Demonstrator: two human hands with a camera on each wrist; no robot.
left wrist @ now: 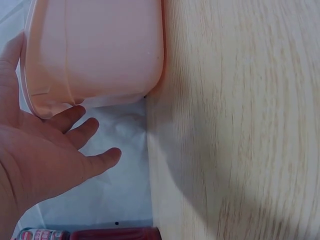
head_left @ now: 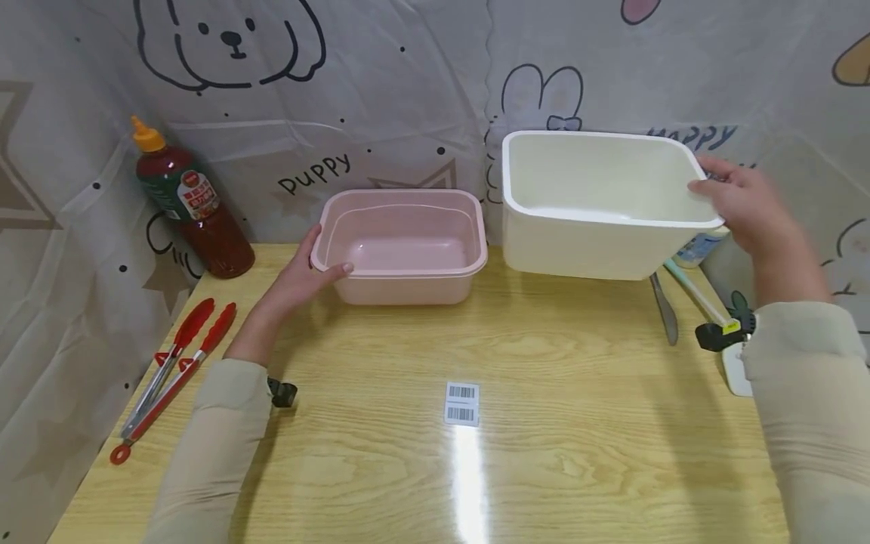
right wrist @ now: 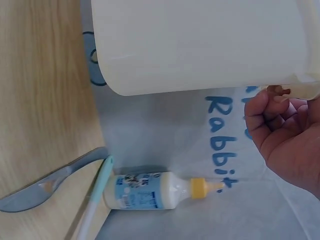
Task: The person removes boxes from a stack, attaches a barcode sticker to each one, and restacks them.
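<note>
Right hand (head_left: 741, 204) has the cream tub (head_left: 598, 200) by its right rim, thumb over the edge, fingers (right wrist: 260, 112) curled underneath, and the tub is up off the wooden table (head_left: 544, 453), tipped so its open mouth faces the camera. The forearm comes in from the lower right in a beige sleeve; the hand itself is a bit blurred in the head view.

Left hand (head_left: 306, 276) is on the pink tub (head_left: 404, 245), which sits flat on the table just left of the cream one. Thumb hooked over the near-left rim, fingers (left wrist: 87, 130) spread loosely along the outer wall — resting more than gripping. How firmly it holds, the pictures don't show.

Below the right hand: a butter knife (head_left: 664, 310), a pale green handled tool (head_left: 693, 291) and a small squeeze bottle (right wrist: 155, 191) lying on its side, mostly hidden behind the tub in the head view. Left of the left hand, red tongs (head_left: 173, 366); beyond them a red sauce bottle (head_left: 193, 208). A barcode sticker (head_left: 462, 403) sits between the arms.
</note>
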